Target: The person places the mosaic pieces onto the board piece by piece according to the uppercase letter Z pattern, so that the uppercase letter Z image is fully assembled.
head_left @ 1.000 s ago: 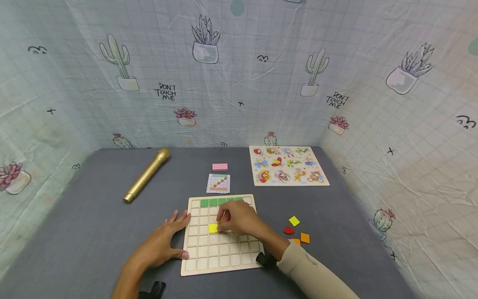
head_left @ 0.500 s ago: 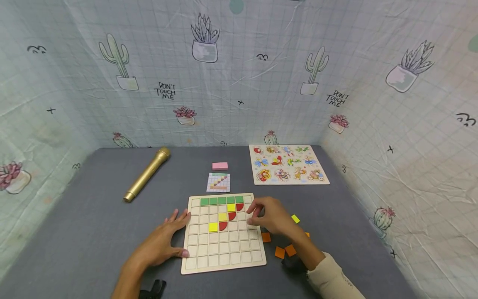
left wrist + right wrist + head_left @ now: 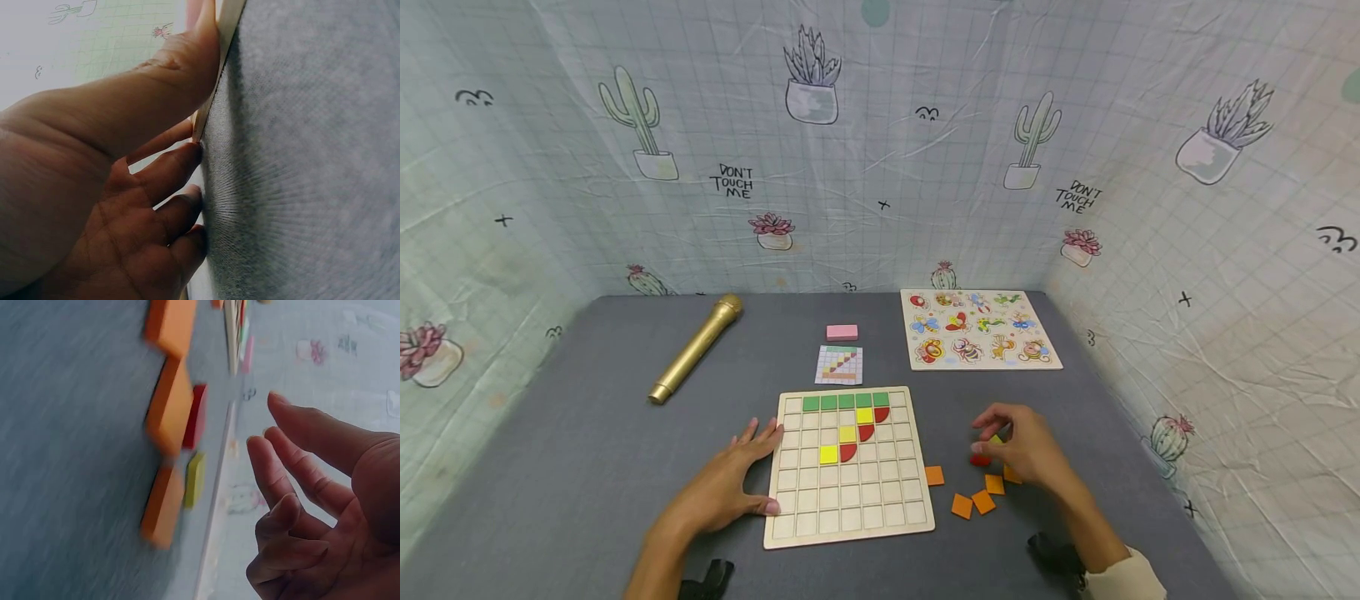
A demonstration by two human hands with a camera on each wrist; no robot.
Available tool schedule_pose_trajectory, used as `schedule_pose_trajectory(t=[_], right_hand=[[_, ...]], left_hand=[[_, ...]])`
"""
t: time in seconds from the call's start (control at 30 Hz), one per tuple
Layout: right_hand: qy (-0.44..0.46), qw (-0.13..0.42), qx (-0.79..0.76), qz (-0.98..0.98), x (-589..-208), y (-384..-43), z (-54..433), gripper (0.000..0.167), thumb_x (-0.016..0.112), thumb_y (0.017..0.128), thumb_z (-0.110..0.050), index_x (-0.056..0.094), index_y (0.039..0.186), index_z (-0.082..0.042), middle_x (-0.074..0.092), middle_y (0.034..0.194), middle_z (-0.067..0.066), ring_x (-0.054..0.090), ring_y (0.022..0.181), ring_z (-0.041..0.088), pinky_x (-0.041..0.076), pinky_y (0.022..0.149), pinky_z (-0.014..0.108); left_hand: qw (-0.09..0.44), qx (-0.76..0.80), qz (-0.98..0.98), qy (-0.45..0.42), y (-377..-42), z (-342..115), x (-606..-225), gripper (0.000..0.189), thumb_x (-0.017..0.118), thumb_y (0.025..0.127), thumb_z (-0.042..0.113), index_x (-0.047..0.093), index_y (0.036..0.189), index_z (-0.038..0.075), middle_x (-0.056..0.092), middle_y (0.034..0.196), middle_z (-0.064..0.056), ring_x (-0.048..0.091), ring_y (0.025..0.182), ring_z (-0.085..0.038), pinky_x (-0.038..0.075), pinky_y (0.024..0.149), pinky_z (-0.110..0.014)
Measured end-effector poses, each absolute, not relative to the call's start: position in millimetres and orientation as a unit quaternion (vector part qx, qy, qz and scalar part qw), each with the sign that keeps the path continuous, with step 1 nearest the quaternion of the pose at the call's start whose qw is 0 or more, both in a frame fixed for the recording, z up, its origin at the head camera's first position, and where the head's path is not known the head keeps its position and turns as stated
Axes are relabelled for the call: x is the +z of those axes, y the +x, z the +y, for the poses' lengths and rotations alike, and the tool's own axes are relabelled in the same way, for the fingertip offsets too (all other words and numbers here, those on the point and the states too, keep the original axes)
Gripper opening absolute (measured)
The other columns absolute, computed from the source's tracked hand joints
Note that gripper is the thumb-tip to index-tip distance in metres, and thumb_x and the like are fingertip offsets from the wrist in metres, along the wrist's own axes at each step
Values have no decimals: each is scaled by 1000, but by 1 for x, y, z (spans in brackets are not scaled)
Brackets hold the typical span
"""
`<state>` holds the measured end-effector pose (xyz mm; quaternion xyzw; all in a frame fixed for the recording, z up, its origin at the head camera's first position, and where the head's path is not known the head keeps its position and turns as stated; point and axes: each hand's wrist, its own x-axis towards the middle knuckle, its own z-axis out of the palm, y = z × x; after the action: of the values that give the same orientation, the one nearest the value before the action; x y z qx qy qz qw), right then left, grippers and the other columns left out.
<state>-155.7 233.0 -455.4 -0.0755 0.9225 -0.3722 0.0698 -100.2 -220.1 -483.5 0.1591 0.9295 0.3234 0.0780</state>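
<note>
A wooden grid board [image 3: 891, 492] lies in the middle of the dark table, holding a row of green squares [image 3: 846, 403] and a diagonal of yellow squares [image 3: 828, 454] and red quarter-round pieces [image 3: 848, 452]. My left hand [image 3: 726, 477] rests at the board's left edge, fingers spread and thumb on the rim. To the board's right, my right hand [image 3: 1026, 446] hovers near a loose red piece [image 3: 980, 460] and a yellow tile [image 3: 996, 439]. In the right wrist view its thumb and fingers [image 3: 265, 462] are apart with nothing between them.
Several orange tiles [image 3: 962, 506] lie right of the board. Behind it are a small patterned card [image 3: 839, 366] and a pink block [image 3: 842, 332]. A gold microphone [image 3: 695, 350] lies at back left, an insect picture board [image 3: 981, 331] at back right.
My right hand has moved off the board and rightward to the loose pieces, uncovering the red and yellow pieces on the grid. My left hand has stayed in place.
</note>
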Motion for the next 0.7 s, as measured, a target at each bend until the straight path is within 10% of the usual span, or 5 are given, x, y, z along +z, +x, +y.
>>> schedule_pose_trajectory(t=[0.37, 0.7], right_hand=[[-74, 92, -282, 952, -467, -152, 242, 25, 94, 80, -23, 80, 101, -23, 68, 85, -6, 58, 80, 12, 49, 77, 31], [-67, 86, -258, 960, -468, -152, 230, 20, 93, 81, -19, 74, 88, -21, 63, 78, -6, 55, 73, 14, 47, 69, 31]], left_hand=[[76, 319, 931, 159, -100, -220, -484, 111, 96, 68, 33, 44, 161, 3, 34, 172, -17, 19, 161, -52, 22, 126, -74], [76, 326, 929, 160, -100, -220, -485, 113, 96, 68, 32, 42, 162, 4, 34, 172, -18, 18, 161, -52, 20, 127, -73]])
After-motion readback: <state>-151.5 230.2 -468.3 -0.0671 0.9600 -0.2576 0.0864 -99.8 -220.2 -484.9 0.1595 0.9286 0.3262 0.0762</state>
